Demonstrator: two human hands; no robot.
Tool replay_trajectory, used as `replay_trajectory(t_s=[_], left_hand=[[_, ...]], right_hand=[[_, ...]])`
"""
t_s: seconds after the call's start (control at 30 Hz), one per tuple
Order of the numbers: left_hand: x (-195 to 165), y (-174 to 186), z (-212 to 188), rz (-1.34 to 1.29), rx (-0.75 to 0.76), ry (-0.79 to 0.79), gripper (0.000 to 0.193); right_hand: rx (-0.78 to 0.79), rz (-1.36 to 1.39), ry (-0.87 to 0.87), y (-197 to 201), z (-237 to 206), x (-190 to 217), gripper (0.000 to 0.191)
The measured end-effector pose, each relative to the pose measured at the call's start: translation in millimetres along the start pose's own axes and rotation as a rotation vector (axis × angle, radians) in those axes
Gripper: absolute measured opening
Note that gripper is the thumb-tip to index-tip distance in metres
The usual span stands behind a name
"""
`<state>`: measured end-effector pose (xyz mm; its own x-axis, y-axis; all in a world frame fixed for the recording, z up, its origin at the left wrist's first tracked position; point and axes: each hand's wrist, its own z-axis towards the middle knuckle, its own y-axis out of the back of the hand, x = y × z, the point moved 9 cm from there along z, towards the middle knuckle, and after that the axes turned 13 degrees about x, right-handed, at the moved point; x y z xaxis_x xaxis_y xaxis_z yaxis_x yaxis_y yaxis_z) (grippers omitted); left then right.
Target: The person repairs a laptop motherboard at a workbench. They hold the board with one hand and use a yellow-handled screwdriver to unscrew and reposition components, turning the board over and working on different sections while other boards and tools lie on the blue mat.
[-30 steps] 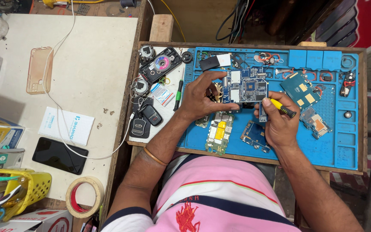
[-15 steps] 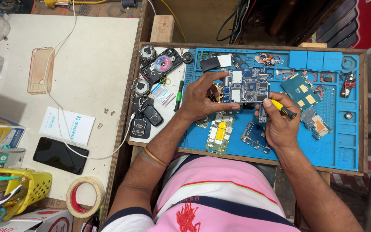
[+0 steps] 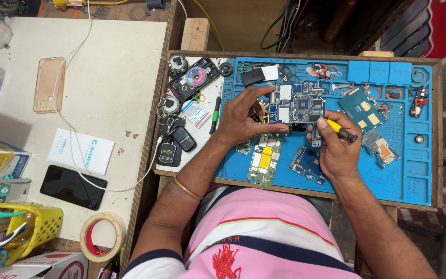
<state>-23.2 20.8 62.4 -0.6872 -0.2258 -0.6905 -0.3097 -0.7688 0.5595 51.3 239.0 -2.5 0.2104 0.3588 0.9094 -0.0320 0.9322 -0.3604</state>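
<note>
My left hand [image 3: 246, 118] pinches a blue phone circuit board [image 3: 299, 107] by its left edge, holding it just above a blue repair mat [image 3: 403, 170]. My right hand [image 3: 335, 147] grips a small screwdriver [image 3: 340, 130] with a yellow and black handle, its tip at the board's lower right edge. Other circuit boards lie on the mat: one with a yellow part [image 3: 263, 159] below my left hand, a blue one [image 3: 307, 164] partly under my right hand, and a teal one [image 3: 362, 107] to the right.
Left of the mat lie a dark phone part with a round ring [image 3: 193, 78], two car key fobs [image 3: 175, 144] and a green pen [image 3: 215, 113]. The white table holds a clear phone case [image 3: 47, 85], a black phone [image 3: 73, 186], a tape roll [image 3: 101, 236] and a yellow basket [image 3: 40, 227].
My left hand has shifted a little along the board's left edge. The right hand and screwdriver stay at the board's lower right.
</note>
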Motion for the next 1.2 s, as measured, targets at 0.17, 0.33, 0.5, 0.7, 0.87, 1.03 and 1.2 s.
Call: replay_trajectory(t_s=[0.17, 0.33, 0.5, 0.7, 0.87, 1.03, 1.2], left_hand=[[1.9, -0.4, 0.7, 0.021, 0.004, 0.006, 0.087], [3.2, -0.7, 0.4, 0.023, -0.008, -0.004, 0.086], [4.1, -1.7, -0.1, 0.014, -0.009, -0.012, 0.085], [2.7, -0.4, -0.7, 0.026, -0.016, -0.025, 0.085], [2.0, 0.2, -0.5, 0.030, -0.019, -0.029, 0.085], [3.7, 0.2, -1.3, 0.025, -0.008, 0.002, 0.085], [5.1, -0.2, -2.1, 0.023, 0.008, 0.033, 0.087]], right_hand=[[0.001, 0.003, -0.002, 0.4, 0.7, -0.8, 0.017], [-0.006, -0.013, -0.009, 2.1, 0.5, -1.9, 0.019], [-0.008, -0.028, -0.017, 3.1, -1.0, -3.2, 0.020], [-0.005, -0.036, -0.024, 1.5, -2.6, -3.7, 0.021], [0.002, -0.037, -0.021, 0.3, -2.0, -2.6, 0.021], [0.004, -0.034, -0.017, -0.9, -1.5, -2.1, 0.020], [0.009, -0.008, -0.007, -2.3, -1.2, -1.7, 0.018]])
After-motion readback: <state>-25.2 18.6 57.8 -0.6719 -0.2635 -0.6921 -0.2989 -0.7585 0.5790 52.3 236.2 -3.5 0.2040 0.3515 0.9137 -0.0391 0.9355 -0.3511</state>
